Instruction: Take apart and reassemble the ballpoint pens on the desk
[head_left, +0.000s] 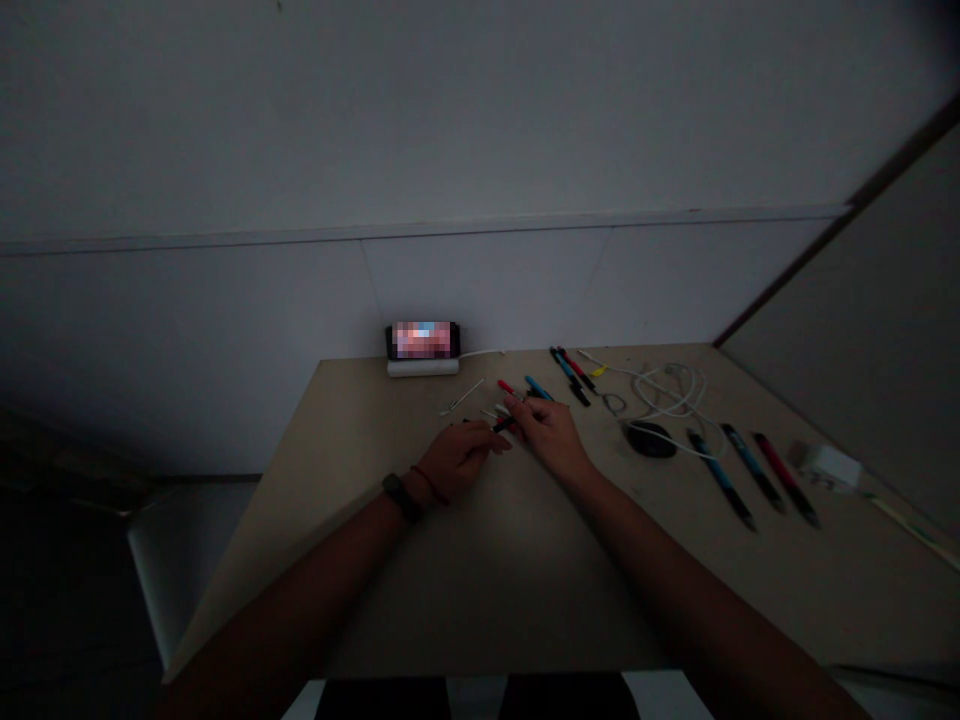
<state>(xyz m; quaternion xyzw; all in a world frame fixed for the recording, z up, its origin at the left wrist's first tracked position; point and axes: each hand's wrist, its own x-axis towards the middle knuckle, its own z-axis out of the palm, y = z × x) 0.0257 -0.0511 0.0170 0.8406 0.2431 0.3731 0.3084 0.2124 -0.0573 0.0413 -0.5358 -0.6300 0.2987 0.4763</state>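
Note:
Both of my hands rest on a beige table [480, 580], close together near its far middle. My left hand [457, 462] is curled with fingers closed, pinching a thin red and black pen part [503, 424]. My right hand [550, 433] is also closed, its fingertips on the same small piece. Just beyond my fingers lie loose pen parts: a red piece [506, 387], a blue piece [538, 387] and thin white refills [466, 397]. The scene is dim and the small parts are hard to make out.
A phone [422, 340] stands on a white base against the wall. Right of my hands lie two pens [574, 375], a white cable [667, 395], a dark mouse [649, 438], three more pens [754, 470] and a white charger [825, 465]. A chair [161, 560] stands at the left.

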